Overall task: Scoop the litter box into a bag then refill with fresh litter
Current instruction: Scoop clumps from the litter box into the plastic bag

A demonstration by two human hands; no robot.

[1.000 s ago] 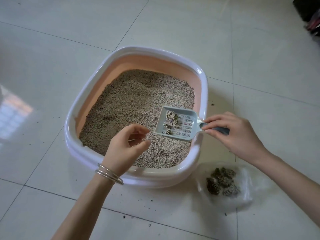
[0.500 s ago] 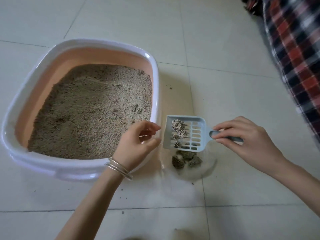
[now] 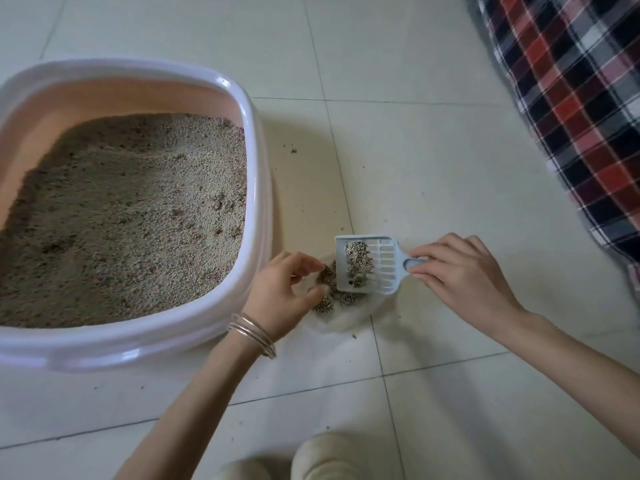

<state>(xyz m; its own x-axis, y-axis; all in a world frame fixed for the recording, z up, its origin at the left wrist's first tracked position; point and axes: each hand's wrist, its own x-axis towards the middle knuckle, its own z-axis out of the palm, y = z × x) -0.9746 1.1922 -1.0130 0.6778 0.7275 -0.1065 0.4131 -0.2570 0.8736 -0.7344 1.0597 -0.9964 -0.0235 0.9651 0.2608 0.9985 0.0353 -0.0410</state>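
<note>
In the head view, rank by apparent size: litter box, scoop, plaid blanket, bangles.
Largest to smallest as seen:
1. litter box
2. plaid blanket, though cut off by the frame edge
3. scoop
4. bangles
The scoop's handle is partly hidden by the right hand.

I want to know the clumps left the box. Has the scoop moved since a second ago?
Yes. The scoop, held by the right hand, went from above the litter box out past its rim, to over the bag on the floor.
</note>
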